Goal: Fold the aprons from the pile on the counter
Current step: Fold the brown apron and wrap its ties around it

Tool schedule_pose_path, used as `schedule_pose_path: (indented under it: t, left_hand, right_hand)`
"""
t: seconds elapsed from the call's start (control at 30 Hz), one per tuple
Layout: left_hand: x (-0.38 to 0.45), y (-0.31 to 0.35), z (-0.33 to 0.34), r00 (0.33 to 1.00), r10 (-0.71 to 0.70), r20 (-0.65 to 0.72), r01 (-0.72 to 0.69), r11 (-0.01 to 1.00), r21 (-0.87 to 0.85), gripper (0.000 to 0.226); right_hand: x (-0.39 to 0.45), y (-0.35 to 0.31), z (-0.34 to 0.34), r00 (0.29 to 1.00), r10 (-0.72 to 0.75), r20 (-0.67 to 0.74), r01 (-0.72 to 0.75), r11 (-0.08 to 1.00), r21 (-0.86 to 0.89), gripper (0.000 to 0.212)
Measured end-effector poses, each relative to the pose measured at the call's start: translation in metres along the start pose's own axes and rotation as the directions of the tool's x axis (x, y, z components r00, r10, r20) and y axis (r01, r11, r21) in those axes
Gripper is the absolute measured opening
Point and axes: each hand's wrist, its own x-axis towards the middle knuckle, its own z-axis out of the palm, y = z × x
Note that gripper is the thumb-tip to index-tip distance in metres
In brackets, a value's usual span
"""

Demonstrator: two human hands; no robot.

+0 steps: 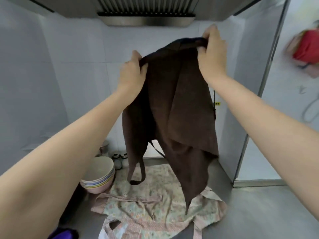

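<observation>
Over the counter (259, 213): both hands pinch the brown apron (172, 109) top edge, left hand (132, 73) lower than right hand (213, 52); long axis hangs vertical, hem grazing floral apron (155, 204).

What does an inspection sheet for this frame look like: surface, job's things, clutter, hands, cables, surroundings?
Surface: steel counter, dull grey.
Job's things: brown apron held up, its hem touching the floral apron lying crumpled on the counter.
Clutter: stacked bowls, two small jars.
Hands: left hand and right hand, fingers gripping the brown apron's top edge.
Cables: nothing seen.
Surroundings: range hood, white tiled wall, red cloth hanging at right.
</observation>
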Motion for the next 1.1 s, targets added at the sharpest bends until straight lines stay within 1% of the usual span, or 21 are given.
schedule_pose_path:
  t: [0.07, 0.1, 0.13, 0.17, 0.2, 0.23, 0.27, 0.3, 0.33, 0.4, 0.47, 0.57, 0.67, 0.73, 0.8, 0.83, 0.87, 0.9, 0.97, 1.03, 1.1]
  left_hand:
    - [-0.017, 0.001, -0.004, 0.980, 0.094, -0.176, -0.120, 0.983, -0.142, 0.021]
    - [-0.031, -0.008, 0.001, 0.986, 0.122, -0.111, -0.135, 0.984, -0.113, 0.024]
    - [-0.049, -0.025, 0.010, 0.981, 0.133, 0.140, -0.131, 0.991, -0.022, 0.024]
    - [-0.073, -0.040, 0.016, 0.855, 0.045, 0.516, -0.100, 0.992, 0.080, 0.021]
    - [-0.095, -0.051, 0.020, 0.540, -0.139, 0.830, -0.026, 0.983, 0.182, 0.012]
    - [-0.117, -0.061, 0.022, 0.204, -0.287, 0.936, 0.041, 0.958, 0.285, 0.007]
    - [-0.133, -0.070, 0.024, 0.046, -0.341, 0.939, 0.046, 0.940, 0.339, 0.004]
    - [-0.138, -0.075, 0.025, 0.047, -0.349, 0.936, 0.032, 0.937, 0.348, 0.007]
    - [-0.141, -0.077, 0.024, 0.109, -0.338, 0.935, 0.023, 0.941, 0.338, 0.019]
    - [-0.137, -0.080, 0.018, 0.231, -0.330, 0.915, 0.128, 0.943, 0.307, 0.034]
    - [-0.126, -0.083, 0.009, 0.300, -0.394, 0.869, 0.195, 0.917, 0.348, 0.036]
    - [-0.110, -0.094, -0.009, 0.383, -0.517, 0.766, 0.316, 0.852, 0.417, 0.030]
    - [-0.077, -0.097, -0.035, 0.638, -0.555, 0.534, 0.482, 0.829, 0.286, 0.017]
    - [-0.052, -0.085, -0.054, 0.759, -0.539, 0.366, 0.582, 0.813, -0.010, 0.010]
    - [-0.036, -0.057, -0.067, 0.793, -0.492, 0.360, 0.586, 0.779, -0.226, 0.003]
    - [-0.033, -0.039, -0.068, 0.802, -0.439, 0.405, 0.556, 0.797, -0.237, 0.005]
    - [-0.032, -0.019, -0.068, 0.808, -0.369, 0.460, 0.506, 0.834, -0.219, 0.007]
    - [-0.034, 0.001, -0.066, 0.813, -0.289, 0.506, 0.432, 0.881, -0.192, 0.009]
    - [-0.038, 0.030, -0.061, 0.831, -0.107, 0.546, 0.200, 0.973, -0.115, 0.013]
    - [-0.042, 0.040, -0.061, 0.824, 0.006, 0.566, -0.008, 1.000, 0.001, 0.009]
    - [-0.044, 0.028, -0.069, 0.766, -0.022, 0.643, -0.055, 0.993, 0.100, 0.015]
  right_hand:
    - [-0.022, -0.017, -0.006, 0.968, -0.199, -0.154, 0.208, 0.977, 0.044, 0.026]
    - [-0.041, -0.021, -0.006, 0.958, -0.281, -0.054, 0.281, 0.960, -0.012, 0.021]
    - [-0.064, -0.019, -0.005, 0.939, -0.257, 0.229, 0.291, 0.948, -0.126, 0.013]
    - [-0.092, -0.014, -0.004, 0.810, -0.079, 0.580, 0.287, 0.917, -0.276, 0.011]
    - [-0.118, -0.005, -0.004, 0.585, 0.179, 0.791, 0.267, 0.879, -0.396, 0.016]
    - [-0.139, 0.005, -0.002, 0.370, 0.363, 0.855, 0.183, 0.874, -0.450, 0.018]
    - [-0.156, 0.020, 0.001, 0.247, 0.435, 0.866, 0.072, 0.883, -0.464, 0.016]
    - [-0.160, 0.033, 0.005, 0.215, 0.458, 0.863, -0.011, 0.884, -0.467, 0.018]
    - [-0.157, 0.043, 0.008, 0.251, 0.475, 0.844, -0.064, 0.878, -0.475, 0.022]
    - [-0.134, 0.047, 0.010, 0.493, 0.497, 0.714, -0.220, 0.865, -0.451, 0.030]
    - [-0.103, 0.035, 0.006, 0.689, 0.500, 0.524, -0.357, 0.864, -0.355, 0.032]
    - [-0.058, 0.012, -0.016, 0.834, 0.437, 0.337, -0.391, 0.899, -0.197, 0.027]
    - [-0.037, 0.013, -0.034, 0.917, 0.360, 0.173, -0.274, 0.882, -0.383, 0.023]
    - [-0.031, 0.017, -0.044, 0.850, 0.443, 0.285, -0.178, 0.751, -0.635, 0.030]
    - [-0.035, 0.007, -0.048, 0.617, 0.627, 0.476, 0.009, 0.599, -0.801, 0.055]
    - [-0.040, -0.006, -0.046, 0.497, 0.648, 0.578, 0.082, 0.628, -0.774, 0.073]
    - [-0.047, -0.024, -0.041, 0.410, 0.610, 0.678, 0.040, 0.730, -0.682, 0.085]
    - [-0.054, -0.040, -0.033, 0.384, 0.532, 0.755, -0.079, 0.833, -0.547, 0.088]
    - [-0.066, -0.063, -0.011, 0.458, 0.396, 0.796, -0.161, 0.918, -0.363, 0.065]
    - [-0.067, -0.073, 0.004, 0.511, 0.370, 0.775, -0.107, 0.923, -0.370, 0.030]
    - [-0.058, -0.073, 0.000, 0.535, 0.385, 0.752, -0.100, 0.913, -0.396, 0.019]
